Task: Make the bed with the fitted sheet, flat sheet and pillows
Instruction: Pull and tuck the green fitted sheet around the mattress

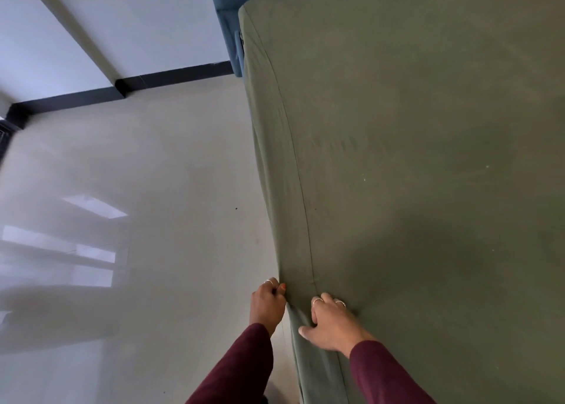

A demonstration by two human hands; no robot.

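Fitted sheet (412, 159) tucking along mattress side.
Left hand (267, 304) pinches its hanging edge; right hand (331, 322) presses flat just beside.

Soft daylight; window glare on floor (91, 250); wide-angle edge distortion.

Glossy beige floor (153, 189) left of the hands, window reflections on it. Black skirting (171, 78) and white wall (107, 21) far beyond them. Blue padded headboard (235, 6) far ahead.
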